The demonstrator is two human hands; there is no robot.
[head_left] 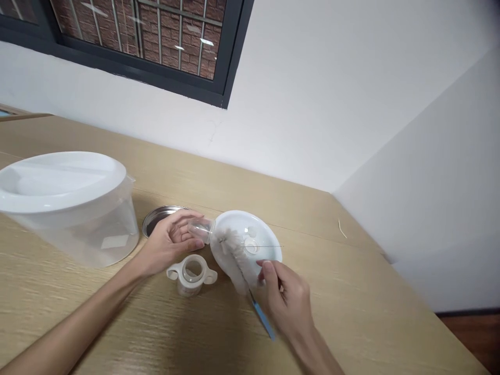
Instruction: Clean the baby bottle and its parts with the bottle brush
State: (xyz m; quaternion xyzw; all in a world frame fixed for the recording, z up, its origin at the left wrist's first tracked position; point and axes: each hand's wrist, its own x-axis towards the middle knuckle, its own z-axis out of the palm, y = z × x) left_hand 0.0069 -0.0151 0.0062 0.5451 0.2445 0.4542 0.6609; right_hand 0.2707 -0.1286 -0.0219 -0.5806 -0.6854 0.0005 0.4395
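Observation:
My left hand (169, 240) is closed around a small clear plastic bottle part (201, 229), held just above the wooden table (351, 291). My right hand (283, 299) grips a bottle brush (236, 258) with white bristles and a blue handle; the bristle end points at the clear part's mouth. Below the hands lies a white plate (269, 245) with small clear pieces on it. A cream two-handled bottle ring (191, 274) stands on the table beneath my left hand.
A large clear plastic tub with a white lid (66, 200) stands at the left. A round metal lid (156, 217) lies behind my left hand. White walls meet in a corner at the right; a barred window is above.

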